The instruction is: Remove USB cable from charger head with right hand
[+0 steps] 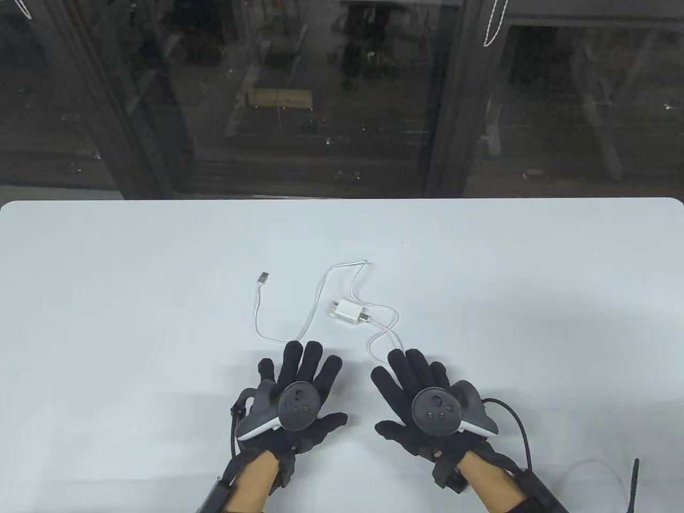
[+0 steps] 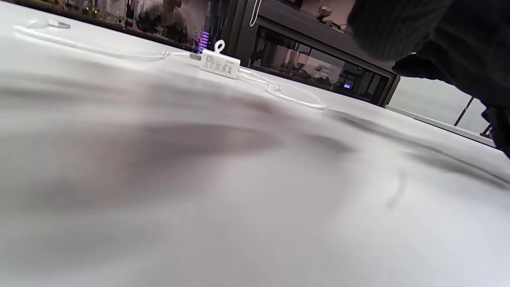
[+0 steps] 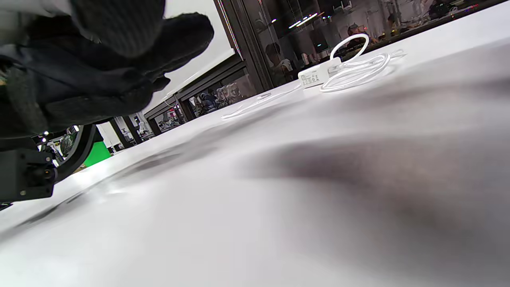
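Right, the charger head (image 1: 346,311) lies flat on the white table (image 1: 160,256), about mid-table and just ahead of the two hands. It's a small white block, prongs pointing to the left in the table view, with the USB cable (image 1: 320,291) plugged into its right end through a silver connector. From that plug the white cable snakes toward the right hand, curls back behind the charger, arcs over the far side, and runs down to a bend right at the left hand's fingertips (image 1: 302,350). Its loose end, a silver USB plug (image 1: 263,278), rests well to the left of the charger.

Out to the hands now. The right hand (image 1: 422,398) lies palm-down on the table, fingers spread and extended, gripping nothing; its fingertips (image 1: 396,357) sit just beside the nearest loop of cable, and whether they touch it I can't tell. The left hand (image 1: 299,393) mirrors it, flat and splayed, empty too. Each carries a round dark tracker (image 1: 435,412) on its back.

From the right wrist view, the charger (image 3: 314,75) and coiled cable (image 3: 354,67) sit far off across the tabletop. Beyond the table's far edge stands dark window glass (image 1: 320,96).
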Available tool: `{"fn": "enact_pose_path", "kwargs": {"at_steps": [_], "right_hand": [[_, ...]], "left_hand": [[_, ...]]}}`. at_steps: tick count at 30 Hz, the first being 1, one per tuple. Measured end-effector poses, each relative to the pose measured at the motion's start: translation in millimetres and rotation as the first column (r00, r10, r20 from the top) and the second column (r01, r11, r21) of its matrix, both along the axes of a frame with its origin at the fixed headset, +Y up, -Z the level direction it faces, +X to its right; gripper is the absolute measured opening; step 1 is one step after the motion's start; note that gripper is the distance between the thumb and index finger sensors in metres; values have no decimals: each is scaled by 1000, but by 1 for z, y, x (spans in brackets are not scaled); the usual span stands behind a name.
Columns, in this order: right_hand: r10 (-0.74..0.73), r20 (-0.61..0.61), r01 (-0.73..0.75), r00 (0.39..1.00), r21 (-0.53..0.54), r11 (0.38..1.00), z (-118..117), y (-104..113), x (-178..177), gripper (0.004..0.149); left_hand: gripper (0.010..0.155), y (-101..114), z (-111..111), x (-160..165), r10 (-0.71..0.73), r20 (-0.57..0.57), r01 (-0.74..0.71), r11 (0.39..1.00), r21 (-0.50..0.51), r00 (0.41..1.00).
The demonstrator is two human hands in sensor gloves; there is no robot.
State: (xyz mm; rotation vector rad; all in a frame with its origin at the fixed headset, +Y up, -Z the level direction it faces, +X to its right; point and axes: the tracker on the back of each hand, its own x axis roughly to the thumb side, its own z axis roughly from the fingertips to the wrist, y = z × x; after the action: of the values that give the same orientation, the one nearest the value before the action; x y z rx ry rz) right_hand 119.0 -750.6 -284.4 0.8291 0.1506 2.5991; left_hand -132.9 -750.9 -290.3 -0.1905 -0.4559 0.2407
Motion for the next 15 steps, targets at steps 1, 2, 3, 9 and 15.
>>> {"fn": "enact_pose_path", "kwargs": {"at_steps": [1,2,3,9,15], "right_hand": [[2,2,-2,1000,-8,1000,0,0,0,84],[4,4,-4,1000,-14,1000,0,0,1,84],[4,5,-4,1000,-17,1000,0,0,1,83],[-4,7,4,1000,-15,1000,0,0,1,82],[-8,-5,8,1000,-27,1000,-1,-1,0,81]], "left_hand": [[90,-1,-1,0,6,3,-6,1000,-7,1000],[90,-1,-1,0,8,2,-8,1000,-8,1000],[89,-1,0,0,7,4,-7,1000,-12,1000],[88,-4,1,1,42,-6,-43,998,-48,999],[87,-6,2,3,9,-18,-9,998,-55,1000]]}}
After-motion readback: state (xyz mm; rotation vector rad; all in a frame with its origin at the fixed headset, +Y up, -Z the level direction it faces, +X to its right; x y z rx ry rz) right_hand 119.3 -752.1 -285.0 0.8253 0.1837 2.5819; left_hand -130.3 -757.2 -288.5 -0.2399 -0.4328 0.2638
